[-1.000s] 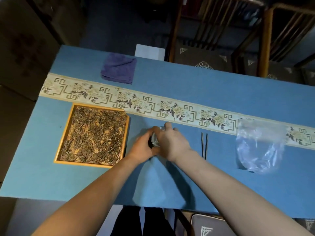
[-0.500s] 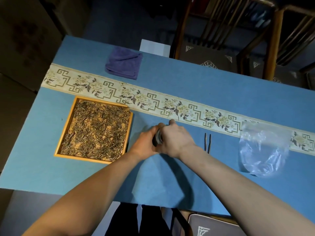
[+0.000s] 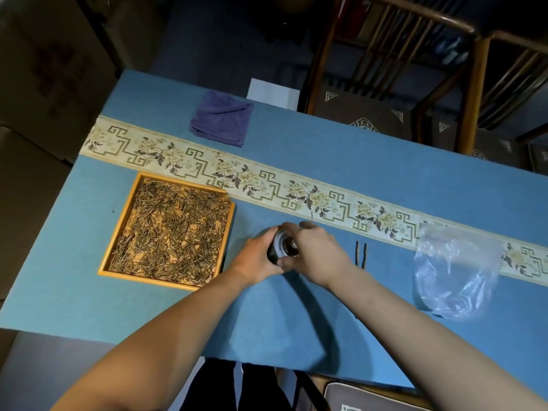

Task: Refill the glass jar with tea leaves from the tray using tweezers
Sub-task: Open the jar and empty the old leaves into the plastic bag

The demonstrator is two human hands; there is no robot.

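A small glass jar [image 3: 283, 244] stands on the blue table between my two hands. My left hand [image 3: 256, 258] grips its left side. My right hand [image 3: 318, 253] wraps over its right side and top, hiding most of the jar and its lid. A wooden tray [image 3: 118, 229] full of dry tea leaves [image 3: 172, 229] lies to the left of the jar. Black tweezers [image 3: 361, 254] lie flat on the table just right of my right hand, untouched.
A crumpled clear plastic bag [image 3: 456, 271] lies at the right. A folded purple cloth [image 3: 222, 118] sits at the far side, beyond a patterned runner [image 3: 326, 200]. Wooden chairs [image 3: 394, 93] stand behind the table. The near table edge is close to my body.
Both hands stay on the jar in about the same spot; more of the jar's top shows between them now. The camera view has shifted slightly.
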